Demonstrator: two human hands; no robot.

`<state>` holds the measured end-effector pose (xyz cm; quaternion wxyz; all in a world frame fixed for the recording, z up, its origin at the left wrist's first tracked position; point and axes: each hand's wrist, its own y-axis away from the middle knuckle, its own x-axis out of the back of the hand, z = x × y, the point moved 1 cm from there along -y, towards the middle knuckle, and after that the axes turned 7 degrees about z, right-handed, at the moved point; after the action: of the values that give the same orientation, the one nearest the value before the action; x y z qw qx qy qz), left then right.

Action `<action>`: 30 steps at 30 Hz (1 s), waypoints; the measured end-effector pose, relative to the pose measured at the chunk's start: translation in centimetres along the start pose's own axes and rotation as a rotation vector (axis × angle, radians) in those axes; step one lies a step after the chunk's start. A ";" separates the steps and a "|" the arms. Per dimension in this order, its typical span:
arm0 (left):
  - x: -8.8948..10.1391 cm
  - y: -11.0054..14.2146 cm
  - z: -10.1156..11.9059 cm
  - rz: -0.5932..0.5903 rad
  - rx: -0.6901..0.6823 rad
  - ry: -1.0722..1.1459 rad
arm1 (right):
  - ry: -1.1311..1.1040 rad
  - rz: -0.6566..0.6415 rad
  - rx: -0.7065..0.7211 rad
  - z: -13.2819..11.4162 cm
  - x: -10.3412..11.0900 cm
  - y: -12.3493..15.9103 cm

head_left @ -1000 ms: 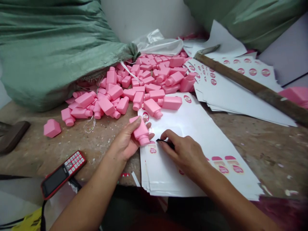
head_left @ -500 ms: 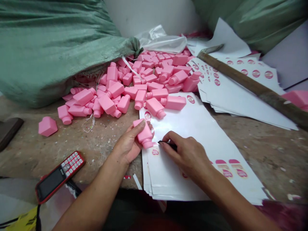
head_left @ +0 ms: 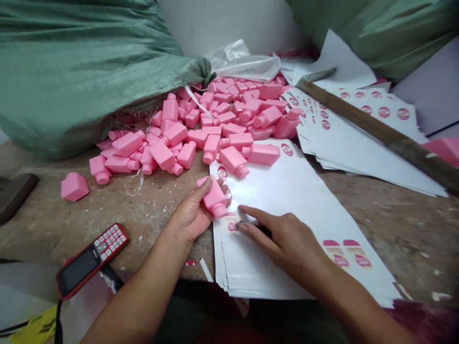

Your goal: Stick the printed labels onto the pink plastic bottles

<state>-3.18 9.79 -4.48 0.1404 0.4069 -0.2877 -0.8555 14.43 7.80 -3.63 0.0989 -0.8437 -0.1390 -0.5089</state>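
light: bright and soft, from above | shine: a white patch of glare on the shiny paper sheet | shadows: faint, soft, under the right hand | edges: the picture bends, so the wooden handle looks curved | blur: a bit soft all over, small marks on the far sheets look fuzzy

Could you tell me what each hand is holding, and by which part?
The left hand grips a pink plastic bottle by its body. The right hand holds something black, mostly hidden; the part cannot be told.
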 end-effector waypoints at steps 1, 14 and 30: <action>0.0 0.0 0.0 -0.002 -0.006 -0.003 | 0.022 -0.016 0.020 -0.1 0.0 0.2; -0.6 1.5 -0.3 0.021 -0.133 -0.146 | -0.944 -0.126 -0.228 0.2 3.3 3.7; -0.5 9.2 -5.5 -0.031 -0.070 -0.127 | -1.110 0.217 -0.349 -2.4 2.3 4.8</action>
<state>1.51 0.65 -1.33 0.1229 0.3511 -0.2596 -0.8912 15.05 2.89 -0.61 -0.0773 -0.9970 0.0031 0.0061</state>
